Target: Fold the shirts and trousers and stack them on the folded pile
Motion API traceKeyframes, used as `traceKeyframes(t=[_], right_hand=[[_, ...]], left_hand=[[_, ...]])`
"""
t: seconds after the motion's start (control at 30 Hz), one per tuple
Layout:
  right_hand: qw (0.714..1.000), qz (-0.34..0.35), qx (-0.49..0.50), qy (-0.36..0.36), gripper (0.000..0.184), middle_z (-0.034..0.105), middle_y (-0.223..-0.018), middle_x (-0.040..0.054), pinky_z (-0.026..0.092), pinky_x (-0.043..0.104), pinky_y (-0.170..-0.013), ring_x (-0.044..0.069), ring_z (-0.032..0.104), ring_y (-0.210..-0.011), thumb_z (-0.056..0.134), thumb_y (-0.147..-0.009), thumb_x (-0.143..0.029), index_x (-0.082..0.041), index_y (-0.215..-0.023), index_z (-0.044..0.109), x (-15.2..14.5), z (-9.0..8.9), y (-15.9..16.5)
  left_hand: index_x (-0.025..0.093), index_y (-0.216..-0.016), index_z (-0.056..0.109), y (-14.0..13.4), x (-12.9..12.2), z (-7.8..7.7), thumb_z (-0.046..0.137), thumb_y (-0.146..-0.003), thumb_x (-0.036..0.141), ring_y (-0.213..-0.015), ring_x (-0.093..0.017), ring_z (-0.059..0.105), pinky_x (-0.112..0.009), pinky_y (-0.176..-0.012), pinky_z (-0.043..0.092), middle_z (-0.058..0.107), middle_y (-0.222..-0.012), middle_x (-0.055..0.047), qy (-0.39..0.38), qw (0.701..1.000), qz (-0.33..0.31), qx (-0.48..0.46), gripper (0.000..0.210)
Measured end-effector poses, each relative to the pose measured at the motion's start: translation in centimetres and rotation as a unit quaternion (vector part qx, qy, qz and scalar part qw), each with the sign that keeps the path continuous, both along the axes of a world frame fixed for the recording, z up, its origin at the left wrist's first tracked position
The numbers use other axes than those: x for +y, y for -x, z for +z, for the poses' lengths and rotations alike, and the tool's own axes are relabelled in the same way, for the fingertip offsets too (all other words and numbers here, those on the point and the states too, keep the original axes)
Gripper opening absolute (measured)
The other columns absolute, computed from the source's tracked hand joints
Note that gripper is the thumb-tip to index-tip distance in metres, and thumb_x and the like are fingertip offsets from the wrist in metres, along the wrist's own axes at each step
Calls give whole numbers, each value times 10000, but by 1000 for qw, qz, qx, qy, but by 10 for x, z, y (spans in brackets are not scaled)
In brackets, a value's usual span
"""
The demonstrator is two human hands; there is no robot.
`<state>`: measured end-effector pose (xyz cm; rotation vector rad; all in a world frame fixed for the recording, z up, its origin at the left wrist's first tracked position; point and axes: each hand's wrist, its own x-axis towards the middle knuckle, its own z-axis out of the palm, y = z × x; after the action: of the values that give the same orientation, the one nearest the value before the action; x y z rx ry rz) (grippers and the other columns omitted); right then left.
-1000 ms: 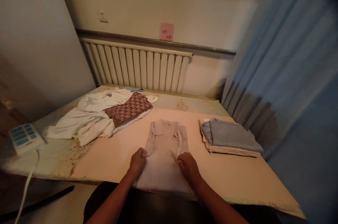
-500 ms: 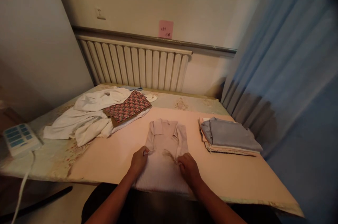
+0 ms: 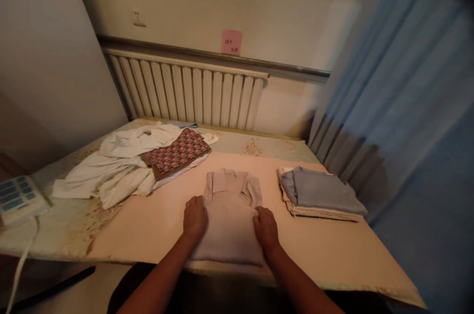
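A pale pinkish shirt with an open collar lies folded on the table in front of me, collar end away from me. Its lower part is turned up over the body, and the folded edge runs just below the collar. My left hand is closed at the left end of that edge, fingers curled and their tips partly hidden. At the right end, my right hand grips the fabric between thumb and fingers.
Left of the shirt lie a heap of white cloth and a red patterned cloth. Folded clothes topped by a grey garment are stacked at right. A power strip with a white cord sits at far left; a blue curtain hangs at right.
Both hands have drawn slightly away from me, bringing the turned-up part flat over the shirt's middle. The bunched fabric between the hands has smoothed out, and the hem end now shows a rounded fold.
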<state>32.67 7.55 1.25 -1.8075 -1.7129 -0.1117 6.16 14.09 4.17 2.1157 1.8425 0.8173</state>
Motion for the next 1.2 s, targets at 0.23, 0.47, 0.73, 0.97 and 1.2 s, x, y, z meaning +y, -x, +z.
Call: traceKeyframes(t=[0.23, 0.47, 0.73, 0.97, 1.2], right_hand=[[965, 207, -117, -111, 519, 494, -1379, 154, 409, 462, -1050, 271, 402, -1320, 519, -867, -266, -149, -1363, 426, -55, -1, 29], [941, 301, -151, -25, 612, 514, -1369, 181, 378, 535, -1084, 311, 379, -1349, 610, -783, -236, -115, -1359, 440, -81, -32, 26], [937, 318, -147, 4, 662, 478, -1421, 147, 399, 463, -1088, 252, 378, -1362, 499, -714, -120, -132, -1374, 446, -76, -39, -17], [938, 306, -144, -73, 554, 569, -1337, 106, 434, 467, -1058, 207, 451, -1312, 427, -796, -26, -207, -1309, 533, -56, -24, -31], [927, 335, -157, -55, 535, 514, -1397, 111, 392, 485, -1091, 231, 408, -1343, 478, -855, -92, -226, -1373, 477, -34, -14, -35]], left_hand=[[179, -1372, 442, -18, -63, -33, 409, -939, 241, -1380, -242, 348, -434, -1107, 343, 447, -1456, -115, -145, 956, -229, 117, 439], [256, -1461, 308, -11, -90, -44, 526, -901, 334, -1410, -244, 293, -489, -1140, 289, 351, -1525, -73, -68, 932, -317, 164, 606], [267, -1491, 237, 44, -81, -46, 561, -866, 263, -1417, -259, 276, -481, -1142, 297, 332, -1533, -85, -107, 914, -361, 149, 704], [303, -1504, 186, 76, -58, -51, 543, -719, 59, -1393, -261, 328, -454, -1112, 367, 333, -1533, -65, -121, 920, -343, 145, 897], [360, -1503, 161, 77, -27, -41, 376, -696, -95, -1381, -226, 352, -431, -1124, 352, 361, -1519, -28, -143, 916, -344, 150, 951]])
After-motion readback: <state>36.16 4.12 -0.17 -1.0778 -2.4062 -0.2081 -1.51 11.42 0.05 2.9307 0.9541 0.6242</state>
